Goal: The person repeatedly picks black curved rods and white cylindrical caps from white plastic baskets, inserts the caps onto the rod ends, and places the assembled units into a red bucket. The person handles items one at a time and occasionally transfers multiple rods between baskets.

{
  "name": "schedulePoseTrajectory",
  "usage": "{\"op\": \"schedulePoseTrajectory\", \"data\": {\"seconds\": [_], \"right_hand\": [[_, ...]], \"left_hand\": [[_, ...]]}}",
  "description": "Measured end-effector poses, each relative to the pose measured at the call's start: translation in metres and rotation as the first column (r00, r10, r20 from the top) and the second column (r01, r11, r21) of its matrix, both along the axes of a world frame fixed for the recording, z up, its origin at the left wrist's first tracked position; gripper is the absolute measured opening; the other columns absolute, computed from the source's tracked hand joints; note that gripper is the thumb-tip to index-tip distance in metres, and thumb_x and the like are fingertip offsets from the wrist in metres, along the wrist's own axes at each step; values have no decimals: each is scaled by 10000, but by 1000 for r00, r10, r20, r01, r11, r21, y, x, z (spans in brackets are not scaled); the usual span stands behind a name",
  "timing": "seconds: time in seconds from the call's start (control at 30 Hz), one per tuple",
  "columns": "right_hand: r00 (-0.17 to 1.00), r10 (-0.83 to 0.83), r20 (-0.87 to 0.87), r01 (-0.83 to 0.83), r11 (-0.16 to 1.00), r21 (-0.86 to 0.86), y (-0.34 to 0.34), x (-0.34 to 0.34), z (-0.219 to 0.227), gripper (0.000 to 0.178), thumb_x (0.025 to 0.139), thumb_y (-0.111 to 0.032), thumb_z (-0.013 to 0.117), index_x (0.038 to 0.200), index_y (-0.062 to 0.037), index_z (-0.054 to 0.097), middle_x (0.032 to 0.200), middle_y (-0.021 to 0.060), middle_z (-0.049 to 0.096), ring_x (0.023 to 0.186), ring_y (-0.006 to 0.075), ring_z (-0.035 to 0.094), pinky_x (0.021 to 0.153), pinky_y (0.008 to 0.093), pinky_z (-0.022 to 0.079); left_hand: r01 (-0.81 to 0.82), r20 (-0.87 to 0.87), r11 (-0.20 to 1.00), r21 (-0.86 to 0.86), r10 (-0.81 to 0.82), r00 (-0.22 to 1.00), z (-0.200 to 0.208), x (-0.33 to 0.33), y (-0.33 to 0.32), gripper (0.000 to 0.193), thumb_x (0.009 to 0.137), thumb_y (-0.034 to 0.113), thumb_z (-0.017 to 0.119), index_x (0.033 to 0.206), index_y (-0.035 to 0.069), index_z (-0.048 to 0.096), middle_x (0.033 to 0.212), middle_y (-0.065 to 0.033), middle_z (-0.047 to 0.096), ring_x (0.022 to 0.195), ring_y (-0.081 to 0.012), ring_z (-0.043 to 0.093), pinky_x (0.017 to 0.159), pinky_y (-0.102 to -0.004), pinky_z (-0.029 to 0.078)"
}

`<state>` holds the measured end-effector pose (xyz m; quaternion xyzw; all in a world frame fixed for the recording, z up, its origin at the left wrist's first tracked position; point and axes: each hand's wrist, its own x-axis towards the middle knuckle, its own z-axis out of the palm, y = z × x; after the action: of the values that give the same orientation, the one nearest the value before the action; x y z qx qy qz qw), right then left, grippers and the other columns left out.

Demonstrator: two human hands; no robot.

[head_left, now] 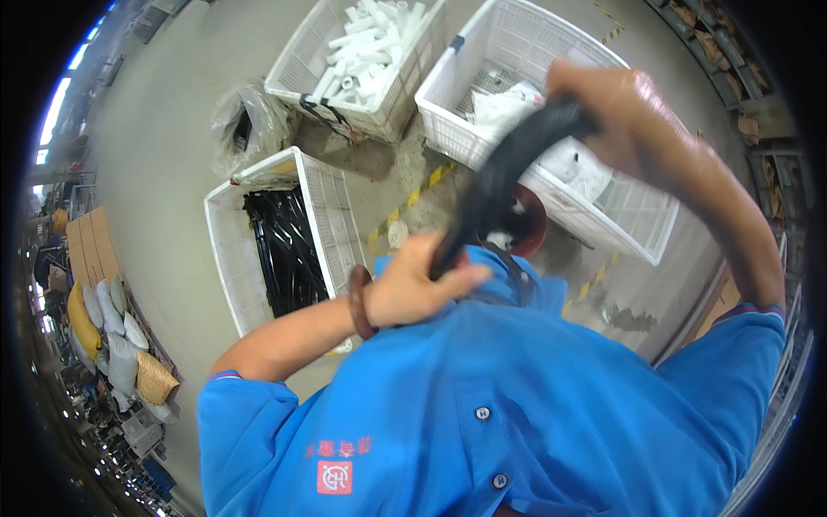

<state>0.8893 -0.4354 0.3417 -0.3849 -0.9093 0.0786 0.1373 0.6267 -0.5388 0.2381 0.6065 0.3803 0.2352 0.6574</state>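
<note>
One bent black strip (pixel 502 172), at the centre of the frame, is gripped toward its lower end by the left hand (pixel 426 284) and its upper end by the right hand (pixel 607 112), well apart. It is judged light and pliable, best held near both ends. At least three white crates (pixel 455 136) are counted, at left, top centre and upper right.

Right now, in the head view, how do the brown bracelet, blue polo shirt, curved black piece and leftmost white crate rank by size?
Blue polo shirt
Leftmost white crate
Curved black piece
Brown bracelet
</note>
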Motion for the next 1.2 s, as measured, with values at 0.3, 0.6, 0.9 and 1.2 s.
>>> {"op": "schedulePoseTrajectory", "data": {"seconds": [0.3, 0.6, 0.9, 1.2], "right_hand": [[867, 298, 400, -405, 889, 214, -5, -21, -51, 154, 770, -165, 670, 858, -66, 591, 712, 86, 597, 706, 254, 688, 605, 367, 544], [736, 671, 94, -90, 235, -968, 15, -36, -119, 345, 799, -332, 748, 777, 4, 675, 613, 151, 614, 580, 298, 618, 542, 402, 508], [751, 550, 365, -331, 792, -513, 17, -126, -155, 91, 719, -164, 700, 780, -98, 686, 741, 96, 690, 744, 281, 703, 611, 415, 531], [962, 180, 205, -212, 966, 145, 184, -214, -121, 135, 823, -141, 611, 947, -118, 564, 775, 82, 596, 763, 289, 667, 626, 419, 506]], "left_hand": [[174, 200, 795, -581, -67, 977, -33, 8, 21, 261, 827, 149, 768, 910, 88, 529, 611, 36, 526, 389, -33, 425, 360, -212, 309], [126, 92, 773, -622, -88, 992, -55, 20, -9, 276, 791, 92, 777, 965, 39, 570, 760, 0, 581, 586, -38, 514, 496, -212, 396], [-28, 19, 780, -625, 52, 998, -78, -53, 11, 292, 788, 105, 764, 960, 47, 536, 658, 13, 533, 426, -43, 446, 374, -218, 322], [160, 544, 655, -738, 437, 716, -70, -185, 117, 335, 902, 92, 662, 1174, 21, 480, 667, 2, 506, 396, -58, 410, 378, -211, 337]]}}
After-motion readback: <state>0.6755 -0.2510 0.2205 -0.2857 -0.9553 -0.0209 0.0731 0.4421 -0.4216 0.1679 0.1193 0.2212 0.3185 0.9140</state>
